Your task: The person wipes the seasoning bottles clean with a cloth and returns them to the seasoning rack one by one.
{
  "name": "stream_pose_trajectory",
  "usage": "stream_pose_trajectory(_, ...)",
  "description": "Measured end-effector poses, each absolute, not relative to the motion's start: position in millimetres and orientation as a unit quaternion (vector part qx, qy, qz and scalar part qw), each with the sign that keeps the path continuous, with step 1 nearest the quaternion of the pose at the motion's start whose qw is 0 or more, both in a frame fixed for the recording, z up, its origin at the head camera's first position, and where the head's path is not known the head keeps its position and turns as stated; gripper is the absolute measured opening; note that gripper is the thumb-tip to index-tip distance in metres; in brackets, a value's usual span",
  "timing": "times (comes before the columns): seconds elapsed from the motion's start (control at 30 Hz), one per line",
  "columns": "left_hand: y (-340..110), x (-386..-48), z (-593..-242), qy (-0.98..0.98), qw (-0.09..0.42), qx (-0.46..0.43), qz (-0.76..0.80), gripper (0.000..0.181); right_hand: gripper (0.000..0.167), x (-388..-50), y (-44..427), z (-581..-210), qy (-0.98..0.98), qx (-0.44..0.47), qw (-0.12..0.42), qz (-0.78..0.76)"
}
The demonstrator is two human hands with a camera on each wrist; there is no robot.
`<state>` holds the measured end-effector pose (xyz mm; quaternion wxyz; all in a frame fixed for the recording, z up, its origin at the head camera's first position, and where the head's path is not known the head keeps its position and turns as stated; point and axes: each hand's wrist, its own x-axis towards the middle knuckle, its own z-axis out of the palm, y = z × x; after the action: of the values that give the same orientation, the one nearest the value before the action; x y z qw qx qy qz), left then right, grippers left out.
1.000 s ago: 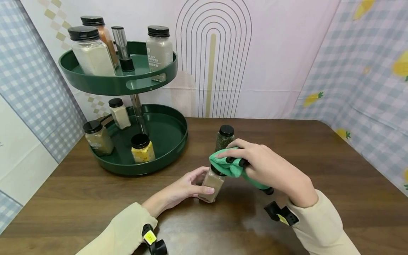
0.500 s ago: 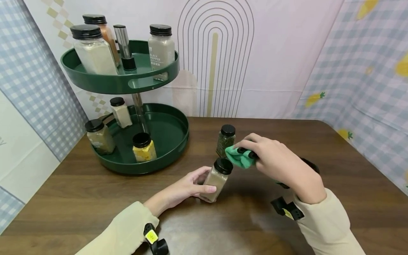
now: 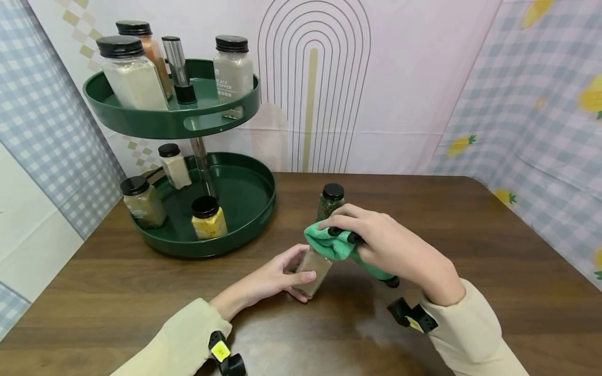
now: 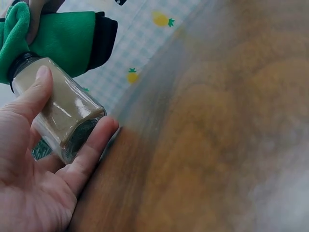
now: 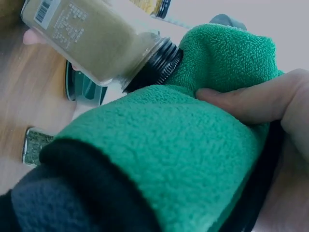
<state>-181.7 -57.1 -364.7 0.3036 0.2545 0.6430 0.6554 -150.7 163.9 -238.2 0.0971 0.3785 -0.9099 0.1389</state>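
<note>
My left hand [image 3: 277, 277] grips a square glass jar [image 3: 314, 272] of beige powder, tilted to the right, with the thumb [image 4: 38, 94] along its side. My right hand [image 3: 385, 240] holds a bunched green cloth [image 3: 329, 243] over the jar's lid, which the cloth hides in the head view. From the right wrist, the black lid [image 5: 157, 65] shows against the cloth [image 5: 164, 140], and the right thumb [image 5: 246, 101] presses into the fabric. Just behind the cloth stands a jar of green herbs [image 3: 327, 206], partly covered by it.
At the left stands a green two-tier rack [image 3: 197, 249]. Its upper tier [image 3: 155, 125] carries several black-lidded jars and a silver cylinder [image 3: 176, 65]; the lower one holds more jars, including a yellow one [image 3: 209, 224]. A patterned curtain [image 3: 400, 94] hangs behind the wooden table [image 3: 141, 308].
The right hand and cloth moved off the lid to the right half a second ago, uncovering it, and are back over it now. The left hand's grip is the same.
</note>
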Motion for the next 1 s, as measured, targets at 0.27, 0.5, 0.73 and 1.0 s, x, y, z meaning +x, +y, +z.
stream_pose_trajectory(0.27, -61.5, -183.2, -364.5, 0.67, 0.306, 0.228, 0.637, 0.056, 0.051, -150.1, 162.5, -236.8, -0.902, 0.394, 0.101, 0.143)
stream_pose_trajectory(0.5, -63.8, -183.9, -365.6, 0.655, 0.315, 0.225, 0.649, 0.055, 0.053, -152.3, 162.9, -237.7, -0.911, 0.375, 0.108, 0.133)
stream_pose_trajectory(0.73, -64.9, -184.6, -369.5, 0.613, 0.323, 0.246, 0.678, 0.057, 0.053, -152.6, 171.2, -233.1, -0.939, 0.318, 0.093, 0.095)
stream_pose_trajectory(1.0, -65.4, -183.4, -368.5, 0.61, 0.306, 0.23, 0.694, 0.054, 0.055, -143.9, 173.9, -222.3, -0.92, 0.351, 0.121, 0.125)
